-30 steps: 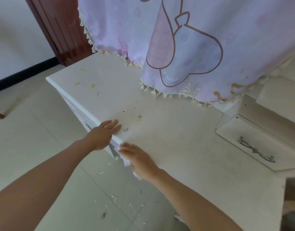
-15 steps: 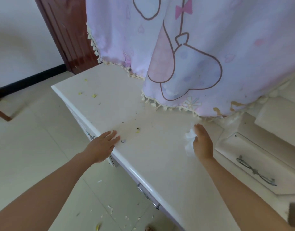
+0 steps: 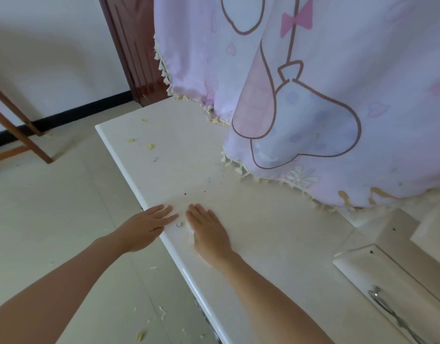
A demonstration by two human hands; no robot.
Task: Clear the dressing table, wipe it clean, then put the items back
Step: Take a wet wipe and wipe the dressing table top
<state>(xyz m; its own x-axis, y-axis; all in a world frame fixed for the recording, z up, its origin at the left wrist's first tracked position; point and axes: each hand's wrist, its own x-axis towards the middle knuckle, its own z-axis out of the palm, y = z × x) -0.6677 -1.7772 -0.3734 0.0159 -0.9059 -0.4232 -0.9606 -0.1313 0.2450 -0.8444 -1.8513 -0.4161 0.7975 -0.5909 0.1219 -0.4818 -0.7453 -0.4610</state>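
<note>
The white dressing table top (image 3: pixel 276 232) runs from upper left to lower right. My right hand (image 3: pixel 209 233) lies flat on it near the front edge, pressing a white wipe (image 3: pixel 190 232) of which only a sliver shows under the palm. My left hand (image 3: pixel 145 227) rests with straight fingers on the table's front edge, just left of the right hand. A small dark ring-shaped scrap (image 3: pixel 179 224) lies between the two hands. Yellow crumbs (image 3: pixel 150 146) and dark specks (image 3: pixel 185 194) dot the top farther left.
A pink cartoon-print cloth with a tasselled hem (image 3: pixel 313 108) hangs over the back of the table. A raised drawer unit with a metal handle (image 3: pixel 387 306) stands at the right. Crumbs litter the tiled floor (image 3: pixel 161 314). A wooden frame (image 3: pixel 20 130) and a dark red door (image 3: pixel 132 45) stand at left.
My right hand has swept the wipe from the back right, near the cloth hem, leftward to the front edge beside my left hand. The left hand has stayed on the edge.
</note>
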